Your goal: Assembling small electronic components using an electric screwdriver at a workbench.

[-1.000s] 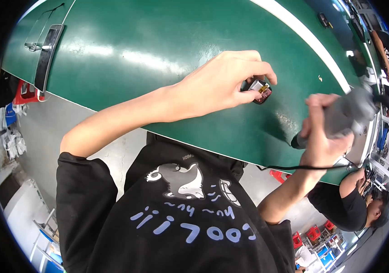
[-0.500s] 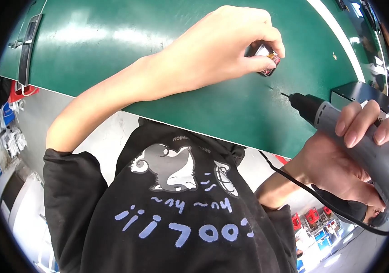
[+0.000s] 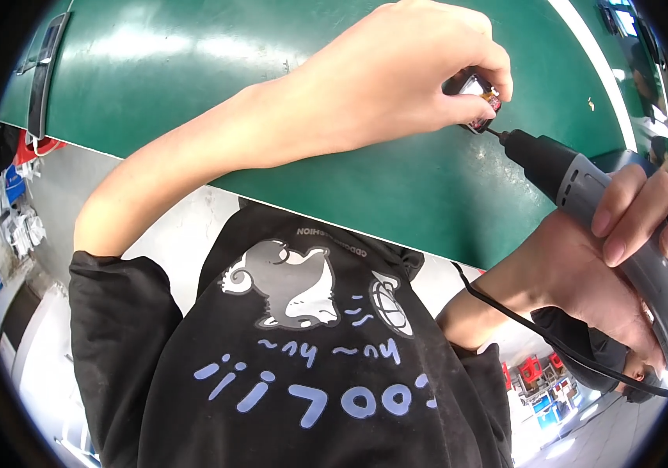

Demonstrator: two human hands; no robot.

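My left hand (image 3: 443, 70) pinches a small black-edged electronic device (image 3: 474, 97) between thumb and fingers, just above the green tabletop. Red, white and gold parts show inside it, and the fingers cover some of it. In my right hand (image 3: 584, 273) is a grey electric screwdriver (image 3: 584, 183) with a black nose, the fingers wrapped round its body. Its thin bit points left and its tip meets the lower edge of the device. Whether it sits on a screw is too small to tell.
The green table (image 3: 334, 195) runs under both hands, its front edge slanting down to the right. A black cable (image 3: 521, 327) hangs by my right forearm. A dark flat device (image 3: 49, 74) with a white cable lies at the far left. Behind the screwdriver is a dark box (image 3: 619, 161).
The screwdriver's bit has come up to the device; a gap lay between them before. In the picture, my left hand with the device has shifted slightly right and up.
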